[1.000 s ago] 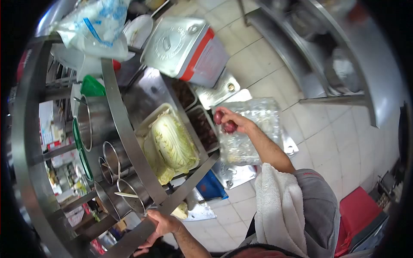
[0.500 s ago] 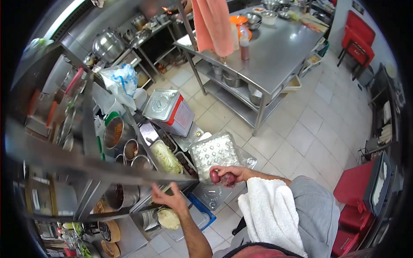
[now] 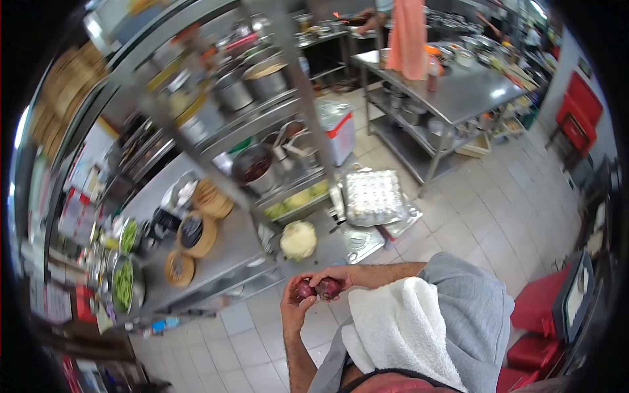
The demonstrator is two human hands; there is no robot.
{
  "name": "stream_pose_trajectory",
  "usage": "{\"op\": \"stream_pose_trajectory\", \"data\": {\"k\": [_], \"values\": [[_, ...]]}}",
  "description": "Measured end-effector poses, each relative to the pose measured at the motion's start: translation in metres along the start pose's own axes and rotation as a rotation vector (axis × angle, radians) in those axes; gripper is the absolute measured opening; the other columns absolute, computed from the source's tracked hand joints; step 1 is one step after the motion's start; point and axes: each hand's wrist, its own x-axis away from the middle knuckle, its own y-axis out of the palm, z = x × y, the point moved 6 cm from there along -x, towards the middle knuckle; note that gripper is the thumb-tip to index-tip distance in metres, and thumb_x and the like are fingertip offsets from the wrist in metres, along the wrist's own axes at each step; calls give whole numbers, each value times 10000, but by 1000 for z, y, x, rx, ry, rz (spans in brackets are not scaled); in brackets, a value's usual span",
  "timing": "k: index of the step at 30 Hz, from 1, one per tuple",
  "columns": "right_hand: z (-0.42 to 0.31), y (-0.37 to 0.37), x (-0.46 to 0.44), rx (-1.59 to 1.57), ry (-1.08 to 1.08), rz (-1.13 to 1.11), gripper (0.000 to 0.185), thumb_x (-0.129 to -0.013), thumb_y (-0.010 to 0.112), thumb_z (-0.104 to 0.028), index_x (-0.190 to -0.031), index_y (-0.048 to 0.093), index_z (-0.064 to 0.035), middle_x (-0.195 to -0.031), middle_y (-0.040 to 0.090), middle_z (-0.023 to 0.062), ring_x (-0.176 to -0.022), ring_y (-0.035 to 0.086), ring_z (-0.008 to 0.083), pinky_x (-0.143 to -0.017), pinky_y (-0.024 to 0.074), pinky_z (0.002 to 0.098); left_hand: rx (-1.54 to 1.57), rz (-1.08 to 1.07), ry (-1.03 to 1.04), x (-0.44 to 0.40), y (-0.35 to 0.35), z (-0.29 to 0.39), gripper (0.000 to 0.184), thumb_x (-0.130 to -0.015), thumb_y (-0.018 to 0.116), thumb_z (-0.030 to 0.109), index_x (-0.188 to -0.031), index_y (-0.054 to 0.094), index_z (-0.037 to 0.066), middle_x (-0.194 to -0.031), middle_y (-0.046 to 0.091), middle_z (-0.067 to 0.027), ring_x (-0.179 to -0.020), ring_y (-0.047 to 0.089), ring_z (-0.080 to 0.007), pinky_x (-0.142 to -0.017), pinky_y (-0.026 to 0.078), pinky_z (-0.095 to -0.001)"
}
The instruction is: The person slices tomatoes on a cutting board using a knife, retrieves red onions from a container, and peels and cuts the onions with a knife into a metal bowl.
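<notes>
Two red onions are between my hands, close together in front of my body. My left hand [image 3: 292, 305] closes round the left red onion [image 3: 306, 289], with thumb below and fingers above. My right hand [image 3: 342, 274] reaches in from the right and grips the other red onion [image 3: 327, 289], its fingertips also near the first one. Just beyond my hands, a cut pale cabbage [image 3: 298, 240] rests by the end of the metal shelving.
A steel shelf rack [image 3: 308, 98] with pots rises ahead. To the left runs a steel counter [image 3: 226, 259] with bamboo steamers [image 3: 198, 234]. A plastic-wrapped tray stack [image 3: 374, 198] stands on the floor. Farther off are a steel table [image 3: 452, 98] and red bins [image 3: 540, 301].
My left hand has come from the shelf to the onions and taken hold of one; my right hand held both before. The view has swung left, bringing the counter into sight.
</notes>
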Motion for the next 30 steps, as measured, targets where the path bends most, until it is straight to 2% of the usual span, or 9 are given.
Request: {"op": "stream_pose_trajectory", "data": {"k": [3,5,10,13,18,20,22,26,30], "values": [[8,45,-49,151,121,-102,579,-804,595,-314,-1335,367,-277,-1007,577,92,-603,615,211,-387,449,279,-25,170,6,44,-51,14,770,-716,716,-46,-1377,332,46,-1253,513,-135,-1118,525,-224,-923,464,-341],[16,73,-79,220,169,-113,583,-825,578,-311,-1358,342,-296,-879,600,78,-602,605,217,-417,436,286,8,301,44,69,-81,18,758,-726,706,-45,-1378,329,45,-1234,526,-135,-1106,533,-222,-927,458,-343],[49,115,-159,255,357,-244,631,-833,568,-297,-1399,289,-297,-943,601,98,-622,608,217,-430,463,295,214,664,64,126,-162,18,756,-741,718,-15,-1380,318,36,-1144,562,-130,-1045,562,-202,-903,460,-333],[54,116,-213,256,429,-204,638,-834,569,-290,-1403,279,-281,-982,599,117,-619,609,222,-435,475,303,276,820,59,154,-214,14,744,-757,716,16,-1381,313,33,-1075,594,-113,-1007,578,-192,-893,461,-321],[48,120,-329,217,427,-86,464,-852,555,-301,-1277,437,-155,-926,621,134,-623,622,257,-443,489,343,327,1101,74,210,-311,3,699,-767,718,56,-1353,339,24,-1007,602,-94,-933,592,-180,-851,476,-311],[46,134,-378,215,444,-96,407,-858,551,-302,-1224,471,-145,-902,624,126,-633,623,254,-446,488,343,313,1231,-3,236,-344,-3,609,-790,687,56,-1307,366,33,-1028,560,-99,-886,587,-177,-737,508,-281],[41,156,-426,206,437,-88,276,-864,551,-308,-1069,559,-123,-829,627,101,-662,623,241,-477,485,345,336,1331,5,260,-376,-2,629,-781,706,79,-1311,370,29,-1021,566,-101,-881,587,-173,-744,500,-277],[67,208,-550,228,497,-90,230,-860,576,-359,-916,599,-137,-819,637,83,-673,632,244,-509,483,366,500,1547,100,311,-443,-12,584,-790,709,106,-1276,395,24,-1037,555,-108,-861,589,-166,-728,499,-276],[107,256,-633,206,549,-138,224,-862,578,-358,-914,598,-141,-811,637,70,-692,635,245,-551,492,383,607,1662,135,350,-501,-27,497,-803,698,110,-1210,422,34,-1049,553,-109,-843,598,-168,-718,511,-292]]}}
